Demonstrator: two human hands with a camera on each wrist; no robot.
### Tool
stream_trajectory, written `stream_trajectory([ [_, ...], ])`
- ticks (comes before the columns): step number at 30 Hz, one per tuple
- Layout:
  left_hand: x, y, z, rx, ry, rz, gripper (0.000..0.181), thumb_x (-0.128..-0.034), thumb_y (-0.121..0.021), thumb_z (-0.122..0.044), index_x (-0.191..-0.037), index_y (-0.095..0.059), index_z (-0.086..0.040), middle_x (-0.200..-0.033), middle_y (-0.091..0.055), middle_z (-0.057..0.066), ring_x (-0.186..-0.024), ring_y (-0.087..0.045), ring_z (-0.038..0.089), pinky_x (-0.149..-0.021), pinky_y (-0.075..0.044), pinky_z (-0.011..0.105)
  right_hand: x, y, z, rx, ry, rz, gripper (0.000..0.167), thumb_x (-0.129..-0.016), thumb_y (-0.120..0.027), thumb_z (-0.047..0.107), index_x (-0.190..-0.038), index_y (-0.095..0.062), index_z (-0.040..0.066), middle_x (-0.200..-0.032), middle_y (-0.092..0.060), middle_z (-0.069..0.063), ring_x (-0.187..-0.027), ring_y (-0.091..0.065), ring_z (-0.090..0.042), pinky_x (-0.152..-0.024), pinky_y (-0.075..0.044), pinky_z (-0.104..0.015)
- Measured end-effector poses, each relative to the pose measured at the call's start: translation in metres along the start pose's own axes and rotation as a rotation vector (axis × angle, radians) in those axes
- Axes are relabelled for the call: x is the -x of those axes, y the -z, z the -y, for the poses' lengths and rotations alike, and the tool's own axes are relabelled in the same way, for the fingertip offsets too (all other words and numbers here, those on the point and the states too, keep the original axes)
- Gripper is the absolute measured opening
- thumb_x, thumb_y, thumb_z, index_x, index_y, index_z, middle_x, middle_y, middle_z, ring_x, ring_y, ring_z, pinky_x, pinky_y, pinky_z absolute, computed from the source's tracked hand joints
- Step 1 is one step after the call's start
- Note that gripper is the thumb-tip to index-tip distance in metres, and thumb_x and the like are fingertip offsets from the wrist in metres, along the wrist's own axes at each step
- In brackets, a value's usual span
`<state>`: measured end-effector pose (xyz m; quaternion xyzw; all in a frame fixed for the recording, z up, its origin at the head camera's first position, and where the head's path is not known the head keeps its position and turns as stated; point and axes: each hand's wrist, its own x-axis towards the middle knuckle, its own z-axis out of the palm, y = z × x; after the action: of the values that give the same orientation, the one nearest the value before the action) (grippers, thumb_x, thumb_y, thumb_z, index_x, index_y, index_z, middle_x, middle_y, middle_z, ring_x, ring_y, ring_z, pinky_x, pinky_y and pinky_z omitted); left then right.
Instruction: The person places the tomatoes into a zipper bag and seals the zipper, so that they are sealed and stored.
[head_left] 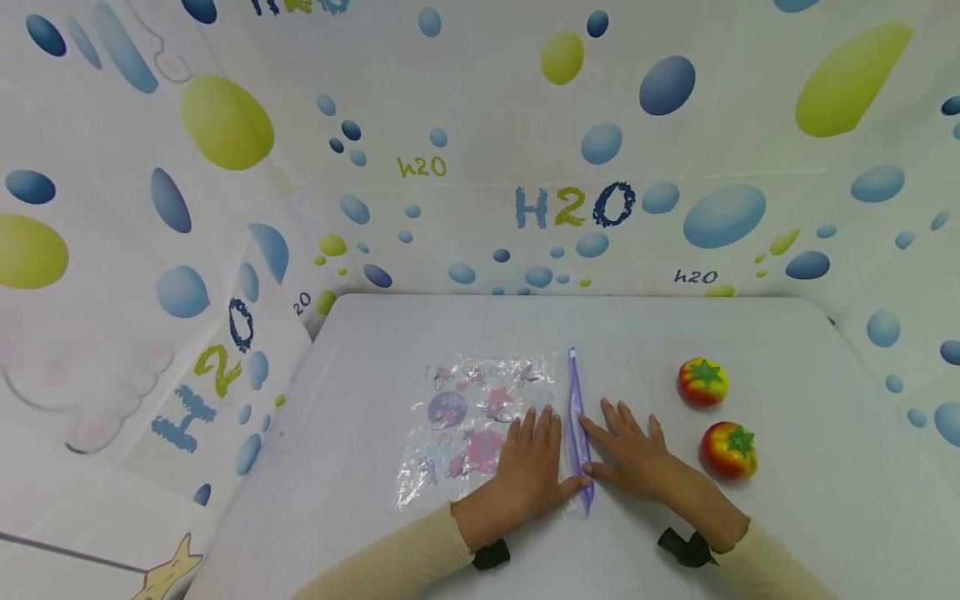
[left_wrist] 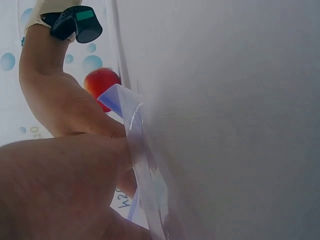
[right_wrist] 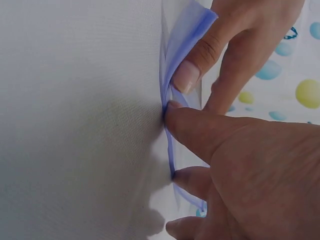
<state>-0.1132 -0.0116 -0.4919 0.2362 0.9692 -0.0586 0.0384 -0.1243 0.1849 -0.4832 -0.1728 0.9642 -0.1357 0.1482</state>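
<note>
A clear plastic zip bag (head_left: 447, 410) with pink and purple printed figures lies flat on the white table. Its purple zip edge (head_left: 576, 400), with a small white slider (head_left: 572, 353) at the far end, runs along the right side and bows apart in the middle. Palm down, my left hand (head_left: 525, 467) rests on the bag, fingers straight, thumb stretched to the zip edge. From the other side my right hand (head_left: 637, 454), fingers spread, touches the same edge with thumb and index finger. In the right wrist view, the left thumb (right_wrist: 187, 75) lies against the purple strip.
Two red-and-yellow toy fruits with green star-shaped tops stand right of my right hand, one farther back (head_left: 702, 383) and one nearer (head_left: 729, 452). A patterned curtain (head_left: 480, 167) hangs behind the table (head_left: 345, 375) and along its sides. Both wrists carry black camera mounts.
</note>
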Motion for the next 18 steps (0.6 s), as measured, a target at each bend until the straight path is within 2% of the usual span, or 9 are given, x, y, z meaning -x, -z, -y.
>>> stream_trajectory([
  [7, 0.004, -0.003, 0.008, 0.011, 0.022, -0.016, 0.095, -0.0986, -0.049, -0.075, -0.164, -0.035, -0.008, -0.173, -0.029, 0.015, -0.158, -0.032, 0.037, -0.125, -0.033, 0.048, -0.002, 0.004, -0.001, 0.016, 0.001, -0.006, 0.077, -0.094, -0.074, 0.052, -0.159, -0.049, 0.019, -0.169, -0.027, -0.029, -0.155, -0.02, -0.058, -0.112, -0.01, -0.086],
  [13, 0.008, -0.006, 0.017, 0.06, 0.042, -0.042, 0.098, -0.0972, -0.054, -0.074, -0.167, -0.03, -0.009, -0.175, -0.022, 0.017, -0.158, -0.03, 0.04, -0.125, -0.033, 0.052, -0.003, 0.005, -0.001, 0.011, 0.0, -0.011, 0.077, -0.093, -0.074, 0.052, -0.159, -0.05, 0.02, -0.169, -0.026, -0.03, -0.154, -0.019, -0.06, -0.112, -0.01, -0.086],
  [18, 0.014, -0.005, 0.023, 0.093, 0.064, -0.068, 0.096, -0.0972, -0.057, -0.07, -0.167, -0.029, -0.011, -0.174, -0.025, 0.018, -0.157, -0.032, 0.042, -0.124, -0.033, 0.055, -0.004, 0.004, 0.0, 0.01, -0.004, -0.016, 0.077, -0.093, -0.075, 0.053, -0.158, -0.05, 0.021, -0.169, -0.026, -0.03, -0.154, -0.02, -0.06, -0.112, -0.01, -0.086],
])
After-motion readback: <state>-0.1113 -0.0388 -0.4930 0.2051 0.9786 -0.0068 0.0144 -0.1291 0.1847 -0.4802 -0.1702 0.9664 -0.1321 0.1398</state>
